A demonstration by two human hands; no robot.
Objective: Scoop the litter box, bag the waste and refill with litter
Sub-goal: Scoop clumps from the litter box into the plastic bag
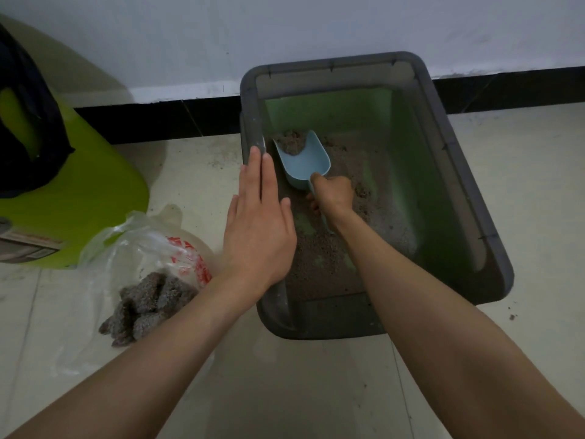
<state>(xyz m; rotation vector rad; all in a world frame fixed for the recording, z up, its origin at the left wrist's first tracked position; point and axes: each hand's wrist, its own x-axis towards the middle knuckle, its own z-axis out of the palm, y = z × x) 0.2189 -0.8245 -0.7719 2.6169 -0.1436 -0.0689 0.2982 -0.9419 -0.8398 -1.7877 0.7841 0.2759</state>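
Note:
A grey-rimmed litter box (456, 160) with green inner walls stands on the floor against the wall. A thin layer of sandy litter (319, 264) covers its bottom. My right hand (334, 193) grips the handle of a light blue scoop (305, 164) whose mouth holds some litter at the box's far left corner. My left hand (258, 223) hovers flat, fingers straight, over the box's left rim. A clear plastic bag (148, 248) with red print lies on the floor to the left, holding several dark grey waste clumps (145, 302).
A lime-green container (95, 198) with a dark bag (28, 122) in it stands at the far left. A black skirting board (177, 118) runs along the white wall behind the box. Pale floor tiles (316, 391) carry a few litter crumbs.

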